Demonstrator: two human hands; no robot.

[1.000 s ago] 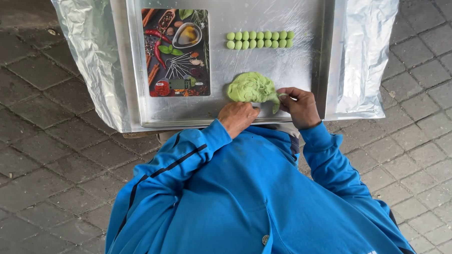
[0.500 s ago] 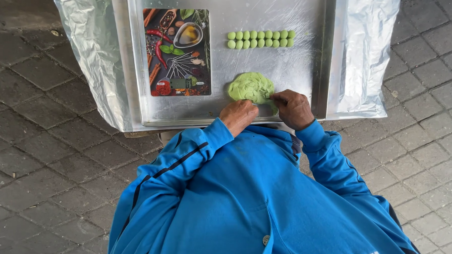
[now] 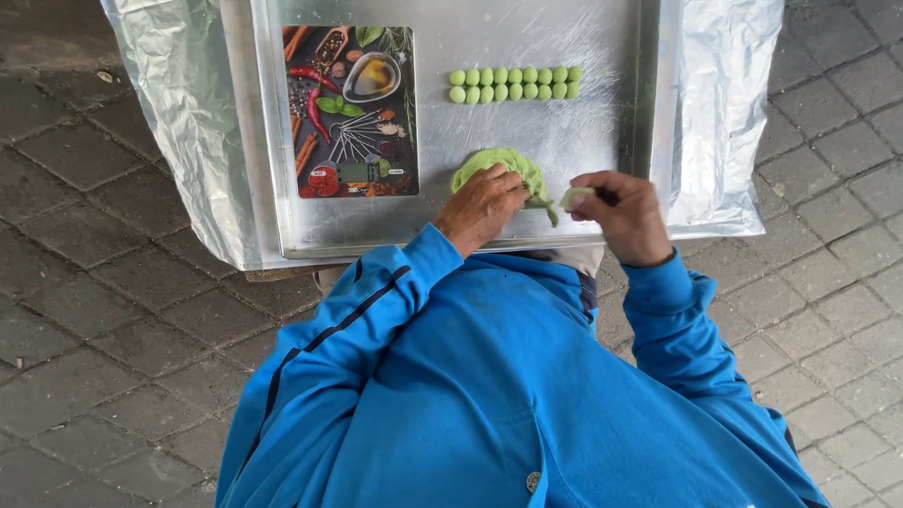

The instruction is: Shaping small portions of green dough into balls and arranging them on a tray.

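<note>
A lump of green dough (image 3: pixel 498 165) lies on the metal tray (image 3: pixel 588 139) near its front edge. My left hand (image 3: pixel 480 208) rests on the lump's near side, fingers curled over it and holding it down. Just to the right, my right hand (image 3: pixel 622 213) pinches a small pale green piece of dough (image 3: pixel 575 196) between thumb and fingers, slightly apart from the lump. Further back on the tray, two neat rows of several small green dough balls (image 3: pixel 516 83) lie side by side.
A flat kitchen scale (image 3: pixel 351 109) with a printed picture of spices and herbs sits on the tray's left part. Crinkled foil (image 3: pixel 192 123) hangs over both sides of the stand. Grey paving stones (image 3: pixel 83 297) surround it. My blue jacket fills the foreground.
My right hand has drawn away to the right from the lump with a small piece of dough pinched in it. My left hand stays on the lump.
</note>
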